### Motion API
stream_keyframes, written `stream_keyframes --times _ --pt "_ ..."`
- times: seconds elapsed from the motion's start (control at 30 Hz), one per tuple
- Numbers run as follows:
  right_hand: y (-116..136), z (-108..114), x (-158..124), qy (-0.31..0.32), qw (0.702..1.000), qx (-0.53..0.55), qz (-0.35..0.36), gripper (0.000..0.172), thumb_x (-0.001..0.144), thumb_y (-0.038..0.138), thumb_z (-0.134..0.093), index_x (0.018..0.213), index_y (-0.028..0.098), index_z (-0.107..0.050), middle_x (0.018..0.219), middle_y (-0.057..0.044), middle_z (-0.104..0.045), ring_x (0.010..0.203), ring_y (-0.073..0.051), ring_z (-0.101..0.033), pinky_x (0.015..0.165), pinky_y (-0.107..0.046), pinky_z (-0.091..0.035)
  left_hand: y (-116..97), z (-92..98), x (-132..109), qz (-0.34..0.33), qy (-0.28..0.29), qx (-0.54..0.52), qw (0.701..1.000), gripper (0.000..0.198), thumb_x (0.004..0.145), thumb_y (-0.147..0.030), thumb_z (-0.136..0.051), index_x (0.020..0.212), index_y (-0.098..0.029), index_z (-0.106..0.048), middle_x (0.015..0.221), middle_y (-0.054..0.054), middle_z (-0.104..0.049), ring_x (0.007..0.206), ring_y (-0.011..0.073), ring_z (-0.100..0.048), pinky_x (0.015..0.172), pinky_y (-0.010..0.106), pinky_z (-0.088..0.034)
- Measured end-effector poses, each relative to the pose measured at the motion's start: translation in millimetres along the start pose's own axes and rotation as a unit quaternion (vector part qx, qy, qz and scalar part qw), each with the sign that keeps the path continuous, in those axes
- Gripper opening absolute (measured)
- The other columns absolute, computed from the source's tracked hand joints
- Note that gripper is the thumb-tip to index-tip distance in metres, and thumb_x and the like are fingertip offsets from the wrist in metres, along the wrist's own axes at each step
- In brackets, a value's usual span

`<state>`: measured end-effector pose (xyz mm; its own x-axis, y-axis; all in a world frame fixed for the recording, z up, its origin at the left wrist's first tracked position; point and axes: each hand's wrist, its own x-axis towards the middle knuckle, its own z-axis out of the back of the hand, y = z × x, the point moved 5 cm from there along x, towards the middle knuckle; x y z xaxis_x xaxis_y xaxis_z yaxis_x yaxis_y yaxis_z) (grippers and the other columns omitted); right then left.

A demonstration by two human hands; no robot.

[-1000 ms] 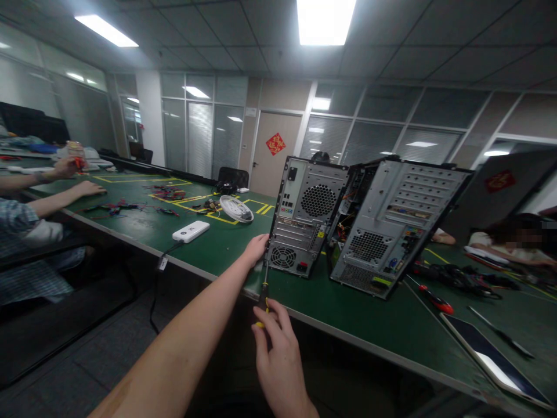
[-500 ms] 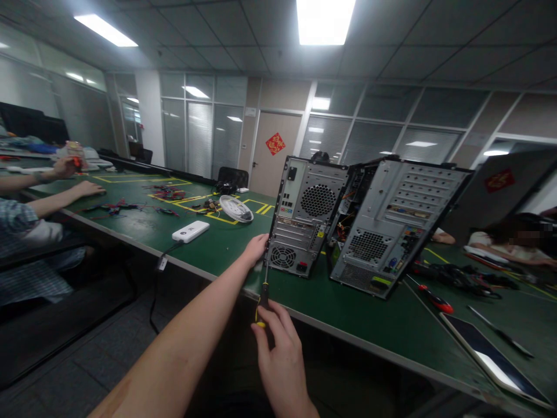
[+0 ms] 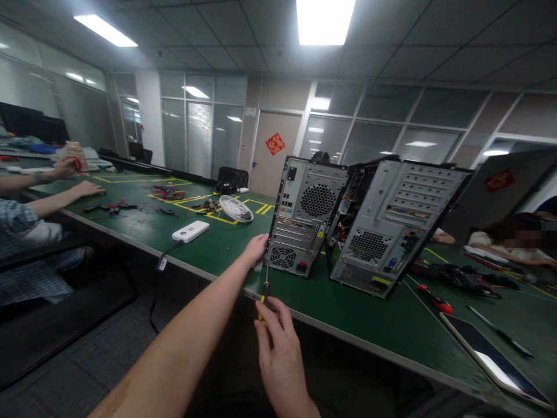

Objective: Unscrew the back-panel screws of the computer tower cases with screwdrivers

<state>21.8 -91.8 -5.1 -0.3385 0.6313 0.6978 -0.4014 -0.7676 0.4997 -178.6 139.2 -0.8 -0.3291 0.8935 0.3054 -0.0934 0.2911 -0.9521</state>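
Observation:
My right hand [image 3: 281, 354] is closed around the black-and-yellow handle of a screwdriver [image 3: 264, 302], thumb and fingers pinching it just off the table's front edge. The thin shaft points up to the lower left rear edge of a computer tower [image 3: 300, 203]; the exact contact at the tip is too small to make out. Against that tower's left side rests my left hand [image 3: 256, 251], its fingers hidden behind the case edge. Just to the right stands a second, tilted computer tower [image 3: 387, 226], with wires showing in its side.
On the green table [image 3: 348, 319] lie a white power bank [image 3: 190, 231], a white oval basket [image 3: 236, 209] and bundled black cables [image 3: 465, 278]. A red-black screwdriver [image 3: 436, 299], another long tool [image 3: 500, 332] and a tablet [image 3: 491, 357] lie right. People sit at both sides.
My right fingers have shifted on the screwdriver's handle, and the handle has turned slightly; its yellow end no longer shows below them. My left hand and both towers have stayed put.

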Motion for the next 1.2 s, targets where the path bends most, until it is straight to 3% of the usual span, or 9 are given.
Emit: stream_keyframes --times 0.13,0.3,0.53,1.2 --pt "-2 0 -1 0.002 1.0 0.001 -0.004 0.033 0.1 0.016 -0.054 0.123 0.024 -0.076 0.14 -0.014 -0.064 0.116 -0.025 -0.071 0.102 -0.039 -0.06 -1 0.1 -1 0.006 -0.002 -0.006 1.0 0.04 0.09 -0.048 -0.055 0.101 -0.017 -0.078 0.102 0.009 -0.078 0.09 0.0228 -0.065 0.093 0.035 -0.048" --pt "1 -2 -2 0.035 0.999 -0.003 0.001 0.04 0.098 0.013 -0.052 0.131 0.021 -0.072 0.146 -0.015 -0.06 0.125 -0.027 -0.067 0.109 -0.043 -0.057 -4 -0.3 -3 0.006 0.0 -0.011 1.0 0.038 0.09 -0.046 -0.055 0.099 -0.017 -0.078 0.102 0.009 -0.078 0.091 0.0233 -0.066 0.093 0.036 -0.049" --pt "1 -4 -5 0.061 0.998 -0.003 -0.007 0.042 0.1 0.011 -0.048 0.133 0.022 -0.071 0.148 -0.014 -0.058 0.115 -0.022 -0.071 0.108 -0.039 -0.058 -6 0.1 -4 -0.001 0.002 0.0 1.0 0.039 0.09 -0.046 -0.054 0.099 -0.017 -0.079 0.106 0.01 -0.079 0.097 0.0246 -0.067 0.093 0.035 -0.049" --pt "-6 -3 -3 0.026 1.0 -0.002 -0.018 0.033 0.098 0.016 -0.057 0.126 0.023 -0.073 0.138 -0.012 -0.067 0.124 -0.026 -0.069 0.107 -0.039 -0.057 -8 -1.6 -6 0.015 0.001 -0.029 0.999 0.038 0.088 -0.043 -0.056 0.099 -0.015 -0.079 0.102 0.01 -0.078 0.094 0.0236 -0.066 0.088 0.034 -0.049"
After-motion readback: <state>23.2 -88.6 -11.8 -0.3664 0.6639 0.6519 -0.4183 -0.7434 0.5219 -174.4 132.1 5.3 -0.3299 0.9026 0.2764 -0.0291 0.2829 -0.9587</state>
